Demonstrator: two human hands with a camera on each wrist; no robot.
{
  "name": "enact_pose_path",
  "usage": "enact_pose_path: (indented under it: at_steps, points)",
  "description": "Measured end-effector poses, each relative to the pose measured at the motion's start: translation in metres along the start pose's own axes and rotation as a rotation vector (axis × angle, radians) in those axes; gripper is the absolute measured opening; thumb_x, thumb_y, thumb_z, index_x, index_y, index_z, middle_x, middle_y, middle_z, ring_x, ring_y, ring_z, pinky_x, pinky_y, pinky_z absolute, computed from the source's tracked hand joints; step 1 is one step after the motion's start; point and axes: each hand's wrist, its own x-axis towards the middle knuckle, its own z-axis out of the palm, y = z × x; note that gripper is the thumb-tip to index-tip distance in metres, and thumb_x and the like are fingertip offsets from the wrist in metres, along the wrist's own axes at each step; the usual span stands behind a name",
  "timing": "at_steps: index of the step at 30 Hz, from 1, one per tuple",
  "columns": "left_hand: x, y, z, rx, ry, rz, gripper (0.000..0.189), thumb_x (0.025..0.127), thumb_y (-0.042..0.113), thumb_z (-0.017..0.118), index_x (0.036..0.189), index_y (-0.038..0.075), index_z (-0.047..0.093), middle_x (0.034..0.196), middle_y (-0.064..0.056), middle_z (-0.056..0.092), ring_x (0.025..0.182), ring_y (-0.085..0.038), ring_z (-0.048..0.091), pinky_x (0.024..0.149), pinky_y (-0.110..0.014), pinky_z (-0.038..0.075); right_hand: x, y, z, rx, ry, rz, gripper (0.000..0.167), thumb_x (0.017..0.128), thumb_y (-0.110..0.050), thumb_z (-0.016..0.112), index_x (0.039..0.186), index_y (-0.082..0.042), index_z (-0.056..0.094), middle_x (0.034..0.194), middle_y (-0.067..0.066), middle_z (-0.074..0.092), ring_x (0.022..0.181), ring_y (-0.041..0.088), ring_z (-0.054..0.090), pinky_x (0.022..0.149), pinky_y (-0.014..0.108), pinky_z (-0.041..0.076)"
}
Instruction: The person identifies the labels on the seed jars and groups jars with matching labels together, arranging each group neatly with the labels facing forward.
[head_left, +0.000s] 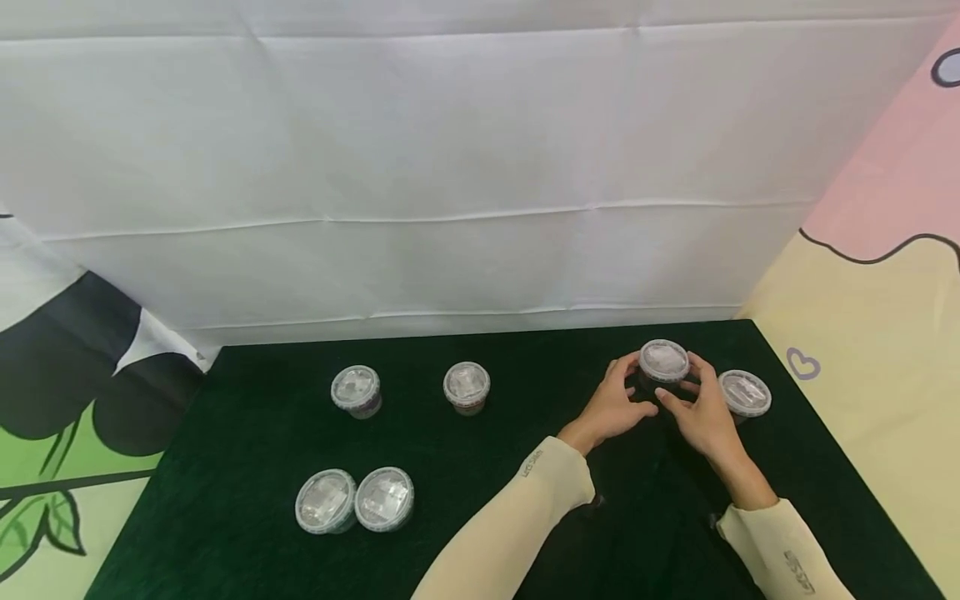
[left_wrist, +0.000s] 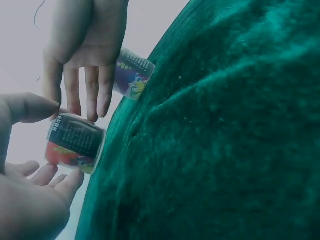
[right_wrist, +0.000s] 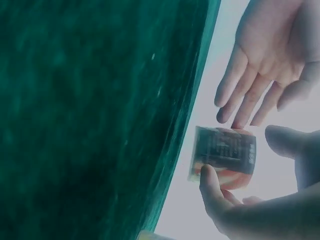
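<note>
A small round plastic tub with a clear lid (head_left: 664, 361) stands upright between my two hands, close over the back right of the dark green cloth. Its side has a black printed panel above red and orange (left_wrist: 75, 142). My left hand (head_left: 611, 404) is at its left side, fingers fairly straight with the tips at the tub and the thumb held away. From the right, my right hand (head_left: 703, 408) reaches it with loosely bent fingers (right_wrist: 212, 187) along its side. The right thumb stands apart from the tub in the right wrist view.
Just right of my right hand is another lidded tub (head_left: 745, 393), purple-sided in the left wrist view. Two tubs stand spaced apart at the back, one left (head_left: 356, 390) and one mid (head_left: 467, 386). Two more (head_left: 326, 502) sit side by side front left. A white cloth wall (head_left: 480, 167) rises behind.
</note>
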Motion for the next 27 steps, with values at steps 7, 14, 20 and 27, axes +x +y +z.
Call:
enact_pose_path:
  at_steps: [7,14,20,27]
  points:
    - [-0.021,0.004,-0.005,-0.038,0.059,0.141,0.072,0.095,-0.003,0.071,0.158,0.013,0.039,0.148,0.0,0.043,0.15,-0.022,0.043,0.117,-0.031,0.044,-0.009,-0.012,0.007,-0.023,0.111,-0.06,0.074,0.105,-0.012,0.067,0.16,0.009,0.023,0.149,0.038,0.039,0.129,0.055,0.053,0.096,0.042,0.06]
    - [-0.045,0.01,-0.02,0.011,0.129,0.198,0.063,0.098,0.001,0.069,0.154,0.012,0.045,0.145,-0.004,0.049,0.143,-0.021,0.051,0.113,-0.029,0.048,-0.017,-0.027,0.016,0.023,0.131,-0.1,0.067,0.105,-0.013,0.067,0.158,0.007,0.031,0.146,0.034,0.045,0.126,0.05,0.054,0.084,0.006,0.045]
    - [-0.065,0.009,-0.038,0.041,0.204,0.221,0.051,0.1,0.009,0.07,0.147,0.009,0.05,0.139,-0.008,0.056,0.13,-0.023,0.061,0.107,-0.036,0.054,-0.026,-0.04,0.027,0.075,0.042,-0.148,0.065,0.105,-0.009,0.066,0.157,0.007,0.031,0.148,0.034,0.043,0.132,0.053,0.051,0.108,0.063,0.047]
    - [-0.086,0.0,-0.058,0.068,0.238,0.217,0.053,0.103,0.018,0.07,0.149,0.004,0.048,0.132,-0.011,0.059,0.117,-0.022,0.062,0.103,-0.035,0.056,-0.04,-0.05,0.037,0.146,-0.102,-0.169,0.063,0.107,-0.01,0.064,0.158,0.005,0.03,0.156,0.03,0.037,0.139,0.052,0.047,0.108,0.056,0.048]
